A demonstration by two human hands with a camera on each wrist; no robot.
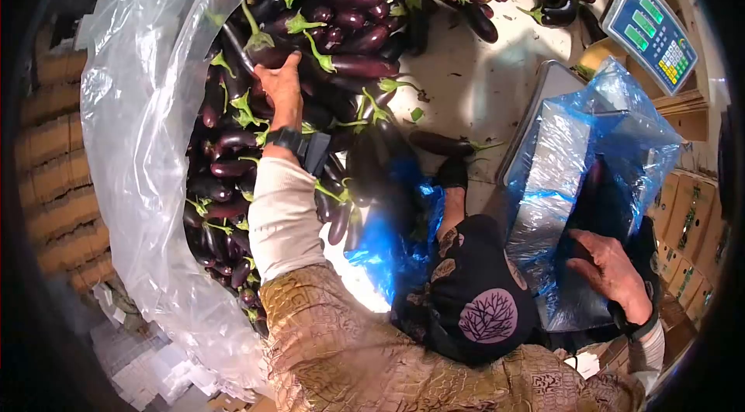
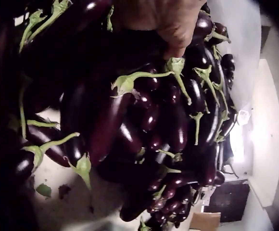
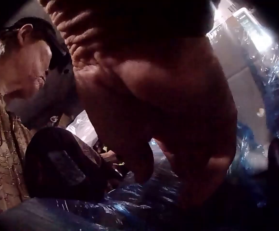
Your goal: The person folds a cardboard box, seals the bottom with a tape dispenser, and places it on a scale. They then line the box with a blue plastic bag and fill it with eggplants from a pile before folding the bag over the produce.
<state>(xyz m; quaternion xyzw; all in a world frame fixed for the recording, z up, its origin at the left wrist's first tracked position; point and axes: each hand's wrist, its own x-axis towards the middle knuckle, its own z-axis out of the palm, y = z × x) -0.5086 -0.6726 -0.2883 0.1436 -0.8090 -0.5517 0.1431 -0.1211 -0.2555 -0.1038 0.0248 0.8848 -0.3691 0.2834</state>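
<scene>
In the head view my left hand (image 1: 281, 90) grips a dark eggplant (image 1: 268, 53) on the heap, thumb and fingers on either side of it. The left wrist view shows that hand (image 2: 161, 21) at the top, over glossy purple eggplants (image 2: 108, 127) with green stems. My right hand (image 1: 609, 268) hangs over a box lined with blue plastic film (image 1: 547, 187), its fingers loosely bent and holding nothing. From the right wrist, the same hand (image 3: 163, 106) looks dark, its fingers pointing down toward the crinkled film (image 3: 139, 204). Shadow hides most of the box's inside.
Another person in a black cap (image 1: 485, 296) is between my arms, beside a blue bag (image 1: 376, 257). A scale display (image 1: 648, 28) stands at the upper right. Clear plastic sheeting (image 1: 140, 125) borders the heap; cartons (image 1: 58, 156) are stacked at the left.
</scene>
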